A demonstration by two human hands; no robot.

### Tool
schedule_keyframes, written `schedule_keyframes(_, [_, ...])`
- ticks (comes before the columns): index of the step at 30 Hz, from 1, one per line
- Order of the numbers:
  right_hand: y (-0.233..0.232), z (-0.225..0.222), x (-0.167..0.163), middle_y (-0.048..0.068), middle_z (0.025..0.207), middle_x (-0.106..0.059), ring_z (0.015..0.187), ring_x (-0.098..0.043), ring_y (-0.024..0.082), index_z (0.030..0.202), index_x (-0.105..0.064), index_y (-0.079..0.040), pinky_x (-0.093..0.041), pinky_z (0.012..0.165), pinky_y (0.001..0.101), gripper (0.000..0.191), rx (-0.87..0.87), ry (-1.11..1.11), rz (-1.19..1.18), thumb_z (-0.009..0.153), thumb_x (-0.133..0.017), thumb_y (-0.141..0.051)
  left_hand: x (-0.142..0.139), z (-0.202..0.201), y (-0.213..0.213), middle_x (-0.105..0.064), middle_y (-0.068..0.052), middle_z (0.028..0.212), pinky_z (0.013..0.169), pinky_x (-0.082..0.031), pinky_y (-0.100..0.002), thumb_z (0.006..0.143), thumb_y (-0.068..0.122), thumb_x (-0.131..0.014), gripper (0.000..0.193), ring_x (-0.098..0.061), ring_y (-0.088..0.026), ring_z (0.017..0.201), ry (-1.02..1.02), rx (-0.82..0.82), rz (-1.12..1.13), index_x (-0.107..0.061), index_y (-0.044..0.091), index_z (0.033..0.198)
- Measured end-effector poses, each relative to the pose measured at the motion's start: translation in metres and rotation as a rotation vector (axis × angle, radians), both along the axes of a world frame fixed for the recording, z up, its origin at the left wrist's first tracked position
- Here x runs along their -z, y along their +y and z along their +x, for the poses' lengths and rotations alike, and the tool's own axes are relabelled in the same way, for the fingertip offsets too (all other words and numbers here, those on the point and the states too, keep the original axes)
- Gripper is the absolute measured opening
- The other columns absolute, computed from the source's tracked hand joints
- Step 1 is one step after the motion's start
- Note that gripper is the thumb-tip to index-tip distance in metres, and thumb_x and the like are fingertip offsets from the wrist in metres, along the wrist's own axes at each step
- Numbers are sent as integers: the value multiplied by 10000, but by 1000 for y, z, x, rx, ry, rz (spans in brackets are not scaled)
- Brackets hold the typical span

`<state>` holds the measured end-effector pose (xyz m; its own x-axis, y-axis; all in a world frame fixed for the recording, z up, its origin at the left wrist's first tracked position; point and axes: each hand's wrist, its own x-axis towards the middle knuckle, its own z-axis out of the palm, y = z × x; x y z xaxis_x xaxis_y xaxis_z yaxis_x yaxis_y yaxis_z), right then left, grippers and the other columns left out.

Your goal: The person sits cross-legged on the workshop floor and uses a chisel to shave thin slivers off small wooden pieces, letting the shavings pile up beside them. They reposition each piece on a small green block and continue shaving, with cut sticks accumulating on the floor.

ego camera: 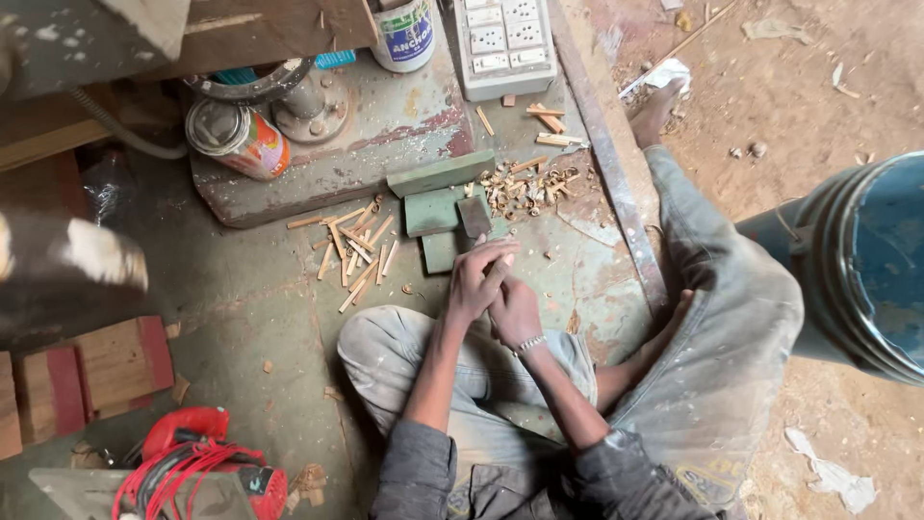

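Two bare hands meet at the centre of the head view, above the seated person's crossed legs in dusty grey trousers. Left hand: fingers curled over and pressing down on a small dark wooden block, which stands against a cluster of flat green-painted wooden pieces on the worn green floor slab. Right hand: closed in a fist just beside and touching the left hand, a pale metal bracelet at the wrist; whatever it grips is hidden by the fingers, cannot tell. Left of the green pieces: a scatter of thin pale wooden sticks. Right of them: a heap of curled light wood shavings. Further up the slab: a white multi-socket power strip, a white cylindrical tin with a blue label, a tin can with an orange label lying tilted, and a round grey metal machine base. Far right: a large blue plastic drum on the sandy ground. Lower left: red-edged wooden blocks and a red power tool with coiled red cable. A bare foot is stretched along the slab's metal edge strip.
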<state>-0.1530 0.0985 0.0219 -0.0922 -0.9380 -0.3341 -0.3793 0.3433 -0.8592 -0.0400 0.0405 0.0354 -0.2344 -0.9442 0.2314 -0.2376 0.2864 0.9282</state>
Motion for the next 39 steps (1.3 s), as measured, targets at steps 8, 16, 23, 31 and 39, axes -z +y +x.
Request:
schedule_keyframes(8, [11, 2, -20, 166, 799, -687, 609, -645, 181, 1559, -470, -77, -518, 563, 334, 561, 2, -6, -248, 1005, -532, -148, -2, 3, 11, -763, -141, 1173, 1046, -563, -398, 975, 86, -584, 134, -740, -293, 1155, 91, -405, -136, -703, 30, 1002])
schedule_keyframes(16, [41, -45, -15, -14, 727, -603, 493, -472, 55, 1605, -379, -155, -423, 437, 256, 595, 107, -258, 34, 1026, -509, -196, 39, 15, -92, -763, -138, 917, 761, -550, -410, 719, 196, -881, 378, -717, -309, 832, -411, -593, 57, -749, 49, 1041])
schedule_keyframes(23, [63, -84, -8, 4, 720, -570, 432, -480, 75, 1592, -364, -171, -450, 396, 261, 598, 218, -358, 22, 1010, -502, -167, 32, 23, -78, -758, -41, 841, 639, -518, -285, 857, 127, -796, 211, -696, -113, 704, -29, -408, 320, -786, 48, 1052])
schedule_keyframes(31, [52, -69, -23, 24, 806, -608, 454, -492, 65, 1591, -382, -127, -464, 406, 247, 570, 194, -538, -46, 1035, -499, -180, -17, 21, 8, -709, -35, 970, 677, -515, -233, 945, 32, -724, 190, -642, -90, 792, 637, -406, 397, -679, -32, 1118])
schedule_keyframes(39, [50, -77, -27, 26, 820, -608, 449, -510, 73, 1606, -340, -145, -468, 402, 251, 595, 334, -596, -22, 1033, -497, -194, 6, 22, -82, -796, -86, 837, 726, -573, -283, 747, 164, -843, 242, -743, -140, 731, -332, -669, 395, -795, 38, 947])
